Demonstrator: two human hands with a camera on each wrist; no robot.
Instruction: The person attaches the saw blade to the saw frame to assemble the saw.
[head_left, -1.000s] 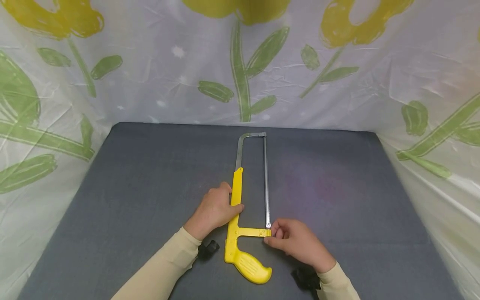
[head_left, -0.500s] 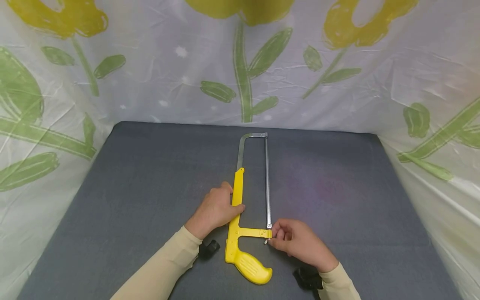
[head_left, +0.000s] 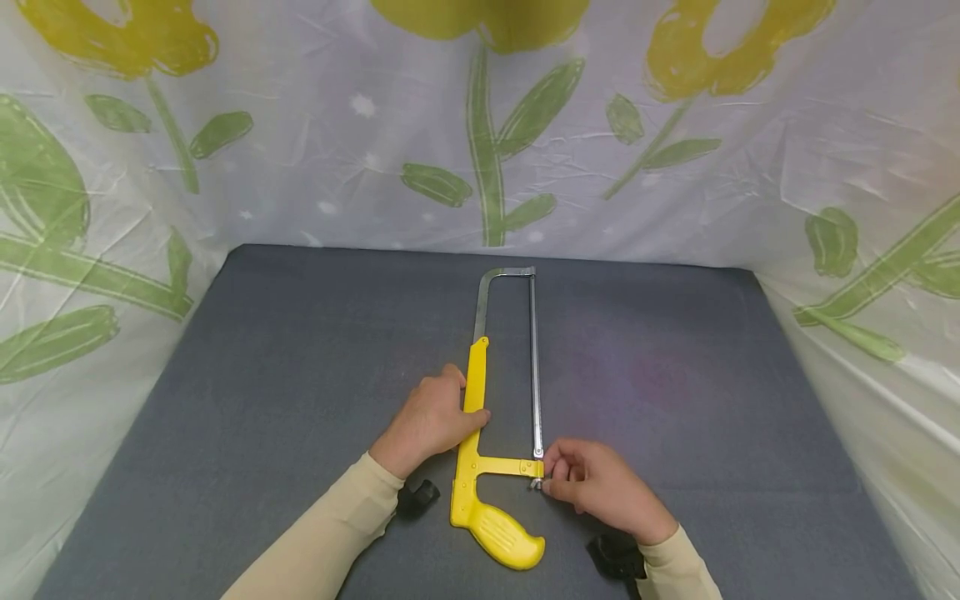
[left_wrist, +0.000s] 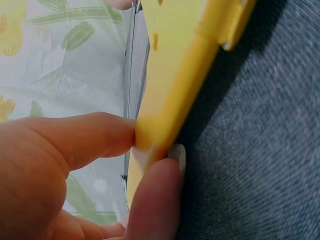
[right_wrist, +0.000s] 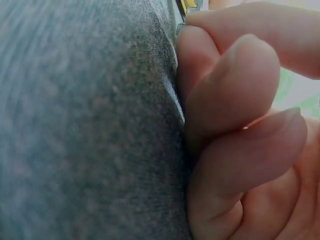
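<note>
A hacksaw [head_left: 471, 442] with a yellow handle and frame lies flat on the dark cloth, its silvery bow end pointing away from me. Its blade [head_left: 536, 367] runs along the right side. My left hand [head_left: 429, 417] grips the yellow frame tube above the handle, and the left wrist view shows thumb and finger on either side of the tube [left_wrist: 165, 100]. At the blade's near end, my right hand [head_left: 603, 487] pinches at a small metal wing nut [head_left: 536, 483], fingers curled. Those fingertips mostly hide the nut in the right wrist view.
Dark grey cloth [head_left: 300, 350] covers the table. A white curtain [head_left: 315, 150] printed with yellow flowers and green leaves hangs behind it and along both sides. Black wrist devices [head_left: 417, 499] show beneath the sleeves.
The wing nut has turned and shows more below the frame's crosspiece. My right thumb has shifted slightly to the right and down. My left hand and the hacksaw stay nearly in place.
</note>
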